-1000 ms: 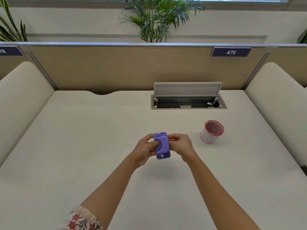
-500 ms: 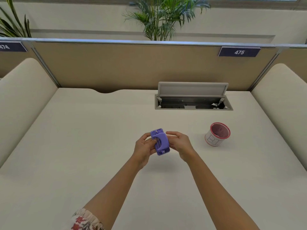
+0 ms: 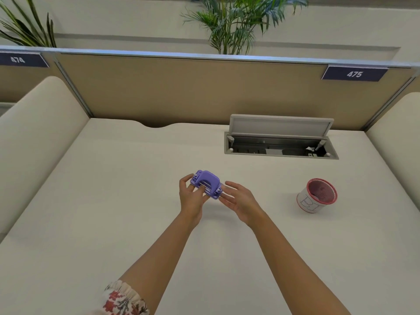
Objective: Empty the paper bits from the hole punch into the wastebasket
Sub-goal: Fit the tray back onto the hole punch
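Note:
A small purple hole punch (image 3: 207, 184) is held a little above the white desk (image 3: 113, 212), tilted with its handle side up. My left hand (image 3: 190, 196) grips it from the left and below. My right hand (image 3: 238, 200) is beside its right end, fingers spread, fingertips touching or just off the punch. The wastebasket (image 3: 317, 198), a small white cup with a red rim and a red mesh inside, stands on the desk to the right, well apart from both hands.
An open cable hatch (image 3: 280, 142) with its lid raised is set into the desk behind the wastebasket. A tan partition (image 3: 193, 87) closes the back, with cushioned side panels left and right. Plants stand behind the partition.
The punch has turned from upright to lying more sideways in my left hand. My right hand has loosened from it and its fingers have spread. The view shifted left.

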A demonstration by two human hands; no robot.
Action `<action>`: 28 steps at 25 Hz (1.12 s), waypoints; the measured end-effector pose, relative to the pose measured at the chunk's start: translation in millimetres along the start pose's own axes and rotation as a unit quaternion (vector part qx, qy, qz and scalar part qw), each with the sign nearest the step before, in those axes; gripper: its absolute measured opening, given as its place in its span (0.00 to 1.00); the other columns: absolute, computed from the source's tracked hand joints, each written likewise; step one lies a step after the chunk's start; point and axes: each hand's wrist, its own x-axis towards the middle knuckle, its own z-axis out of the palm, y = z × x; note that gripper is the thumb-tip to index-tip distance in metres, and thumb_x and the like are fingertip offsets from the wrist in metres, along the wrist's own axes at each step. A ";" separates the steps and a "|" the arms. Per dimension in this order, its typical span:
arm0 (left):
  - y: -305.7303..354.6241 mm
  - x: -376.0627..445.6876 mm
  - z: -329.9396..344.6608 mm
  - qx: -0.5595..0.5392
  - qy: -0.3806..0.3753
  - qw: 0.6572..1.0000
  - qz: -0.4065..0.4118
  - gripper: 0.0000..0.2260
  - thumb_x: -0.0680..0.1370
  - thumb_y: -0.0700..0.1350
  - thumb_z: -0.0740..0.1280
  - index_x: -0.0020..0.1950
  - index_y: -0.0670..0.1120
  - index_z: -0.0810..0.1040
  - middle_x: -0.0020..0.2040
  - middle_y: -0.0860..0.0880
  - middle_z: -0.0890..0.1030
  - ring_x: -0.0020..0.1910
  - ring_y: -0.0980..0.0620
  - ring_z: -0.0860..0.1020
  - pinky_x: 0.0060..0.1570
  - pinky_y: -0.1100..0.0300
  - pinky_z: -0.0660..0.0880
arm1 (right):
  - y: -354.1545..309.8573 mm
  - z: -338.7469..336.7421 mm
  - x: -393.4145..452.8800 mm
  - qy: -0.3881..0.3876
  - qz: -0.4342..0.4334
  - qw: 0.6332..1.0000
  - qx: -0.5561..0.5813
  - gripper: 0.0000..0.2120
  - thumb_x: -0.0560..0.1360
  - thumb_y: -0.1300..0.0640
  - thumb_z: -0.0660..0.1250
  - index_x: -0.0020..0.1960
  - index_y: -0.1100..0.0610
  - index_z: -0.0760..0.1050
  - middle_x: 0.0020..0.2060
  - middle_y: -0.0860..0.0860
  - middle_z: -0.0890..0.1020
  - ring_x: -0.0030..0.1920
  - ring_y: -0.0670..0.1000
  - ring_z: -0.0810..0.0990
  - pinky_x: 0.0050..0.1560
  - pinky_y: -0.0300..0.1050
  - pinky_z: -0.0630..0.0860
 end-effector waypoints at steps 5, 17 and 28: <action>0.3 33.1 -11.0 0.040 0.016 0.999 -0.005 0.23 0.73 0.29 0.70 0.66 0.44 0.73 0.64 0.43 0.78 0.61 0.42 0.80 0.49 0.51 0.82 | -2.6 16.0 37.4 0.043 0.002 0.999 -0.023 0.23 0.73 0.64 0.72 0.66 0.61 0.72 0.59 0.59 0.81 0.60 0.58 0.81 0.50 0.44 0.80; -1.4 110.3 -32.0 0.276 0.047 0.959 0.047 0.21 0.76 0.33 0.63 0.67 0.48 0.75 0.62 0.51 0.79 0.59 0.51 0.78 0.55 0.62 0.71 | 21.7 53.6 138.6 0.099 -0.043 0.977 -0.186 0.14 0.72 0.57 0.68 0.58 0.54 0.81 0.55 0.52 0.84 0.55 0.54 0.83 0.60 0.55 0.79; -22.0 149.2 -52.1 0.440 -0.020 0.894 0.088 0.30 0.74 0.38 0.68 0.75 0.48 0.64 0.74 0.52 0.70 0.77 0.51 0.64 0.79 0.49 0.44 | 27.8 66.5 160.1 0.130 -0.188 0.932 -0.283 0.16 0.75 0.63 0.70 0.62 0.60 0.78 0.58 0.55 0.83 0.56 0.52 0.83 0.54 0.32 0.77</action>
